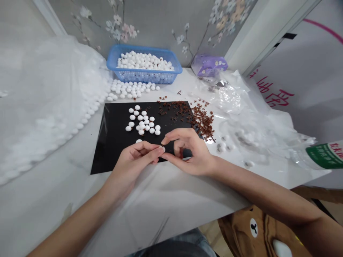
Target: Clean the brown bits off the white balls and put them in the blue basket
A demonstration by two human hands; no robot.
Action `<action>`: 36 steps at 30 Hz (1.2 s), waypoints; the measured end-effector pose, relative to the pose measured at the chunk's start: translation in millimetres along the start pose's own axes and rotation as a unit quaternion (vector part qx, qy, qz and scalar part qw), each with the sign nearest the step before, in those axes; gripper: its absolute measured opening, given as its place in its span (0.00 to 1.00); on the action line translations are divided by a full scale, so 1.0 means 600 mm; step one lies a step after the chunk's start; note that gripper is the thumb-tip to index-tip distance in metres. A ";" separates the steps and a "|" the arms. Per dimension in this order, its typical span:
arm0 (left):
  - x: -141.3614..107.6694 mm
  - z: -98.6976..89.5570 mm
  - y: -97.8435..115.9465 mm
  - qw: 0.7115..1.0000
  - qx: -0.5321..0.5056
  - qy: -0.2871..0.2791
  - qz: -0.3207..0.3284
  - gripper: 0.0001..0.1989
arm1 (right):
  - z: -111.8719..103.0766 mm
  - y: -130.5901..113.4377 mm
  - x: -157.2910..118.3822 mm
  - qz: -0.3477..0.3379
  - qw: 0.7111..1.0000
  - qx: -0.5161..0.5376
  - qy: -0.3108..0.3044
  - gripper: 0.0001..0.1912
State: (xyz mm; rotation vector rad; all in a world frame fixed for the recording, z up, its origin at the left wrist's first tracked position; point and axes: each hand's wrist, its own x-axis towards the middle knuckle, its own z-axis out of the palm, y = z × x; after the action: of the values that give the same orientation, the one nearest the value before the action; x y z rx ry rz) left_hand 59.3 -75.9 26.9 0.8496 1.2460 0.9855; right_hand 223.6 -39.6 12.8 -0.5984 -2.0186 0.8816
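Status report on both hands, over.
Left hand pinching small piece, mostly hidden. Right hand alongside, thumb and forefinger apart. White balls on black mat just beyond.

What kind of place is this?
Probably an indoor handwork table, perhaps in a home: a blue basket of white balls, small brown star-shaped pieces across and beside a black sheet, and a flower-patterned backdrop.

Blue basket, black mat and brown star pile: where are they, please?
Blue basket (147, 77), head view: on its front wall.
Black mat (111, 142), head view: on its bare left part.
Brown star pile (203, 123), head view: on the pile's middle.
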 end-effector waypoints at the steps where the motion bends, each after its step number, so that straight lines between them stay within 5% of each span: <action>1: 0.000 -0.001 -0.001 1.000 -0.005 0.001 -0.001 0.09 | 0.001 0.001 0.000 0.000 1.000 0.003 0.005 0.20; 36: -0.001 -0.004 -0.004 1.000 -0.004 0.017 0.013 0.09 | 0.015 -0.006 -0.001 0.108 0.990 0.082 0.026 0.12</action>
State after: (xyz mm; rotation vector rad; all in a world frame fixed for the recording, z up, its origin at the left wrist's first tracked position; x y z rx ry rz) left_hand 57.4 -77.3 24.4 0.8487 1.2616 1.0292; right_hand 216.0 -45.6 11.5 -0.7478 -1.8363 1.1368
